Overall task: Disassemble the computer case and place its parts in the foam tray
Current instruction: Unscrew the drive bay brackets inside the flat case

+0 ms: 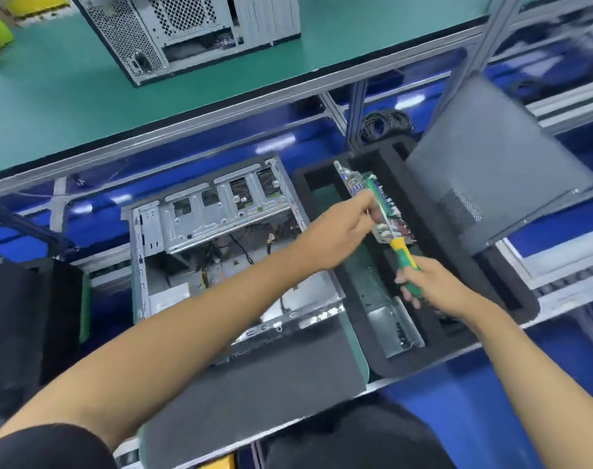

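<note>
Second computer tower [190,32] on green bench [51,106].

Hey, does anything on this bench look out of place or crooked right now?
One thing: the grey side panel leans tilted across the far corner of the foam tray, overhanging its edge instead of lying in a slot. The circuit board, held by the left hand, also sits slanted, not yet bedded. Nothing looks spilled or damaged.

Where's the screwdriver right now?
In the head view, the screwdriver is right of centre, gripped by the right hand over the foam tray, just below the circuit board the left hand holds.
</note>
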`<action>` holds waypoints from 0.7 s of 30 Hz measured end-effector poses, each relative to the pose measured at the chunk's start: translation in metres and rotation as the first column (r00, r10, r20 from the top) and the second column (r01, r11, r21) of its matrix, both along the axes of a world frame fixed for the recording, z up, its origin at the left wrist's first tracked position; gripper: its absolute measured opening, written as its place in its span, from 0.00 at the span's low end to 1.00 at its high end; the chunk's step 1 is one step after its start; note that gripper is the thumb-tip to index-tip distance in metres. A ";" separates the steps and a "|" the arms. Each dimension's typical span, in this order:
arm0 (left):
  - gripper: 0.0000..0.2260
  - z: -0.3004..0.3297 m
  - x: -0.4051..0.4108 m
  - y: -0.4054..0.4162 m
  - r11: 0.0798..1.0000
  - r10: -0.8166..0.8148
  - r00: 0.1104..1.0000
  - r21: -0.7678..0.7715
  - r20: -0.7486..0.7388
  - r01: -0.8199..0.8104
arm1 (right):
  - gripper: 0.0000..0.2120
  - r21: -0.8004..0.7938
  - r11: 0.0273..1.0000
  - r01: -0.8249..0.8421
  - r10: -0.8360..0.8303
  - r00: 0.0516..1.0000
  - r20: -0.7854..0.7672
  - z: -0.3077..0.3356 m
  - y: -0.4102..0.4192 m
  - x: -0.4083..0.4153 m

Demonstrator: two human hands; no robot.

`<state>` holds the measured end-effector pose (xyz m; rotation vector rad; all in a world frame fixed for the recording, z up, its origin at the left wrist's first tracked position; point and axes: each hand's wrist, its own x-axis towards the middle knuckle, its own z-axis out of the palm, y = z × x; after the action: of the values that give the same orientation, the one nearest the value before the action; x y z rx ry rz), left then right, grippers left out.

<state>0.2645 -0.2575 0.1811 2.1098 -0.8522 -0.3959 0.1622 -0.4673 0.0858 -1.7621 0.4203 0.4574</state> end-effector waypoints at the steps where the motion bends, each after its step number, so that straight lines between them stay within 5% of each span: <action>1: 0.08 -0.005 -0.012 -0.013 0.999 0.029 0.991 -0.034 -0.134 -0.034 | 0.08 0.013 0.996 0.093 -0.094 0.996 0.012 -0.001 -0.003 -0.010; 3: 0.11 -0.027 -0.032 -0.042 0.994 0.099 0.902 0.001 -0.419 -0.109 | 0.08 -0.005 0.973 0.229 -0.228 0.973 0.036 -0.005 -0.012 -0.025; 5: 0.13 -0.056 -0.050 -0.066 0.970 0.244 0.678 0.173 -0.694 -0.172 | 0.08 -0.001 0.959 0.284 -0.284 0.958 0.043 -0.012 -0.021 -0.036; 7: 0.14 -0.085 -0.067 -0.080 0.936 0.353 0.484 0.312 -0.801 -0.165 | 0.08 -0.008 0.960 0.279 -0.279 0.959 0.054 -0.021 -0.030 -0.044; 12: 0.09 -0.147 -0.079 -0.096 0.885 0.412 0.589 0.460 -0.695 -0.076 | 0.09 -0.069 0.990 0.121 -0.119 0.992 0.035 -0.034 -0.042 -0.036; 21: 0.15 -0.180 -0.091 -0.109 0.707 0.405 0.818 0.707 -0.409 0.004 | 0.06 -0.146 0.979 -0.143 0.140 0.990 -0.034 -0.037 -0.083 -0.013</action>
<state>0.1737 -0.3665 0.0008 2.5045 -0.0911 -1.2808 0.1490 -0.5507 0.0492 -1.9405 0.3539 0.5599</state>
